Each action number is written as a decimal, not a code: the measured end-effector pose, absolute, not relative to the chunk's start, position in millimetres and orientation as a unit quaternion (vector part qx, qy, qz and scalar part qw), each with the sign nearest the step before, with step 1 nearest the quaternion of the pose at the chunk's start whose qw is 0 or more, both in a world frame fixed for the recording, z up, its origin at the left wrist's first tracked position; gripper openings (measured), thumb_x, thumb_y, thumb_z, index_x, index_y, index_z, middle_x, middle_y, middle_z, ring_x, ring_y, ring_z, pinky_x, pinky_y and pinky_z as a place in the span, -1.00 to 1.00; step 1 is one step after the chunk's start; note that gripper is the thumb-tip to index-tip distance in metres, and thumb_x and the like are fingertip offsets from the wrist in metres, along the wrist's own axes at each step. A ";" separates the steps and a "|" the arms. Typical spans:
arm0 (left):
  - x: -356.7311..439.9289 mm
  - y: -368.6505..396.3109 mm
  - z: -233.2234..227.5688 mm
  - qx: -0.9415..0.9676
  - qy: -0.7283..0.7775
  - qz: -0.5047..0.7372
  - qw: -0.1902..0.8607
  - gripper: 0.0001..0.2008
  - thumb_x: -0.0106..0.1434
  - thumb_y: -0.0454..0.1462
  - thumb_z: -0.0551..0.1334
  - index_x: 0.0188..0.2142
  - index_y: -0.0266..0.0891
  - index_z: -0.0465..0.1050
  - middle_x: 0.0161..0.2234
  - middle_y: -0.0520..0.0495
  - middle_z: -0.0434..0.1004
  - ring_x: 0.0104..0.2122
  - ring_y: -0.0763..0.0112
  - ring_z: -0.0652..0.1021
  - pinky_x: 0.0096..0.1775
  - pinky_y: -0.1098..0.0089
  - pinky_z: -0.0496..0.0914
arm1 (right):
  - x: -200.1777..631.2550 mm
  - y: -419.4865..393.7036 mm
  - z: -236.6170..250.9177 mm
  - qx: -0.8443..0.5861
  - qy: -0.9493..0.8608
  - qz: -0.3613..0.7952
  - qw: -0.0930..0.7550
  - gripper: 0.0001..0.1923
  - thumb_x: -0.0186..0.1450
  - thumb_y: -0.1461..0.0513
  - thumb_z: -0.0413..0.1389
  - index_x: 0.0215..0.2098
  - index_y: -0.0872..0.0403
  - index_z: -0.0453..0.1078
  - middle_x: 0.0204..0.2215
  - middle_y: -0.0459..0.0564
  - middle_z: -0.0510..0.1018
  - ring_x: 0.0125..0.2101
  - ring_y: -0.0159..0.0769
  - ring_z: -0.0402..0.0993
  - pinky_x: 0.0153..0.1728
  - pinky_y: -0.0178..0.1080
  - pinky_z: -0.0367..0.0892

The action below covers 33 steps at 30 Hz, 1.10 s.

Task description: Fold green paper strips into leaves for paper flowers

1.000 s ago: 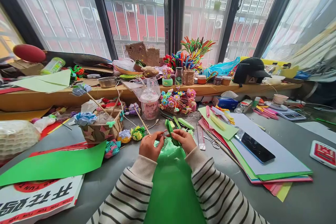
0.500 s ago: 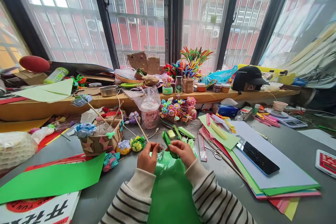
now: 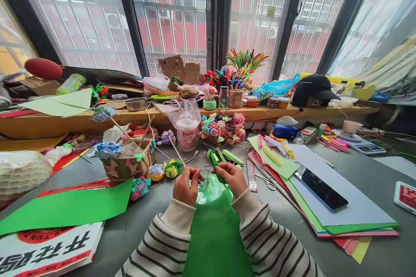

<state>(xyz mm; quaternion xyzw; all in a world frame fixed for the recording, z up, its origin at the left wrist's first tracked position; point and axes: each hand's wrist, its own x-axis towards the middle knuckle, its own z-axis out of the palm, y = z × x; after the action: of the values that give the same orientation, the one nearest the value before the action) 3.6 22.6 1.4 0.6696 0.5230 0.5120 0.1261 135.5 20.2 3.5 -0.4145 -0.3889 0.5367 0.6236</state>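
My right hand (image 3: 232, 177) pinches a folded green paper piece (image 3: 214, 162) that sticks up to the left of its fingers. My left hand (image 3: 185, 187) grips thin dark wire (image 3: 204, 184) that tangles between the two hands. Both hands hover just above a green plastic bag (image 3: 214, 225) lying on the grey table in front of me. Striped sleeves cover both wrists.
A green paper sheet (image 3: 65, 208) lies at left over a red and white poster (image 3: 45, 251). A woven basket with paper flowers (image 3: 125, 162) stands left of my hands. A stack of coloured paper (image 3: 341, 207) with a phone (image 3: 320, 188), scissors (image 3: 264, 180) and a ruler (image 3: 251, 173) lies at right.
The view tilted up and back down slightly. My hands stay together, working the wire and the green piece, with only small finger shifts.
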 end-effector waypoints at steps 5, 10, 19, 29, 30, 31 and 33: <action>4.1 21.4 1.5 0.668 0.524 0.514 0.124 -0.78 0.09 -0.15 -0.02 -0.56 -0.21 0.22 -0.62 0.04 0.42 -0.57 0.44 0.43 -0.42 0.42 0.27 | 137.1 18.0 7.9 -0.416 -0.376 0.528 0.638 -0.74 -0.19 0.17 0.20 -0.54 0.13 0.33 -0.62 -0.07 0.49 -0.51 -0.34 0.41 -0.43 -0.30 0.23; 2.5 22.0 3.0 0.657 0.511 0.525 0.178 -0.77 0.08 -0.12 -0.01 -0.55 -0.21 0.22 -0.61 0.03 0.42 -0.57 0.44 0.43 -0.43 0.42 0.30 | 134.6 19.5 5.3 -0.409 -0.380 0.530 0.638 -0.75 -0.17 0.16 0.19 -0.53 0.13 0.33 -0.62 -0.07 0.49 -0.51 -0.35 0.41 -0.44 -0.31 0.23; 6.3 26.5 0.3 0.734 0.446 0.464 0.218 -0.65 -0.09 -0.17 0.19 -0.29 -0.26 0.22 -0.41 -0.07 0.46 -0.37 0.38 0.46 -0.26 0.32 0.32 | 133.7 20.1 2.5 -0.398 -0.382 0.535 0.639 -0.73 -0.17 0.16 0.20 -0.52 0.13 0.32 -0.61 -0.08 0.48 -0.49 -0.33 0.41 -0.43 -0.30 0.25; 7.8 20.8 -0.5 0.732 0.486 0.452 0.153 -0.81 -0.04 -0.17 0.11 -0.44 -0.23 0.28 -0.49 -0.01 0.43 -0.49 0.43 0.43 -0.38 0.39 0.32 | 136.3 16.9 4.9 -0.445 -0.406 0.462 0.651 -0.76 -0.13 0.15 0.17 -0.53 0.13 0.33 -0.59 -0.03 0.48 -0.48 -0.28 0.41 -0.44 -0.26 0.26; 7.5 20.1 -0.3 0.735 0.490 0.446 0.145 -0.81 -0.04 -0.17 0.10 -0.45 -0.23 0.28 -0.50 -0.01 0.43 -0.50 0.43 0.43 -0.39 0.39 0.32 | 136.0 16.9 4.4 -0.448 -0.411 0.455 0.650 -0.76 -0.13 0.15 0.17 -0.53 0.13 0.33 -0.59 -0.03 0.48 -0.48 -0.28 0.40 -0.44 -0.25 0.26; 7.1 19.4 0.1 0.738 0.493 0.439 0.139 -0.80 -0.03 -0.17 0.09 -0.43 -0.23 0.28 -0.52 -0.01 0.41 -0.51 0.43 0.42 -0.40 0.39 0.31 | 135.7 16.9 3.8 -0.450 -0.417 0.452 0.648 -0.77 -0.12 0.15 0.17 -0.53 0.13 0.33 -0.59 -0.03 0.48 -0.48 -0.28 0.40 -0.43 -0.25 0.26; 5.9 18.5 2.0 0.755 0.491 0.412 0.138 -0.74 -0.02 -0.19 0.07 -0.32 -0.25 0.28 -0.56 0.02 0.37 -0.53 0.45 0.41 -0.40 0.40 0.31 | 135.2 17.2 2.3 -0.447 -0.424 0.455 0.643 -0.78 -0.12 0.16 0.17 -0.54 0.12 0.32 -0.60 -0.03 0.47 -0.48 -0.27 0.41 -0.42 -0.25 0.26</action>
<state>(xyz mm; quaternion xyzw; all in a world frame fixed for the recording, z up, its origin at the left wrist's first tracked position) 5.9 18.5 2.0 0.7547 0.4914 0.4120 0.1384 135.2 17.2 2.3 -0.4470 -0.4240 0.4548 0.6431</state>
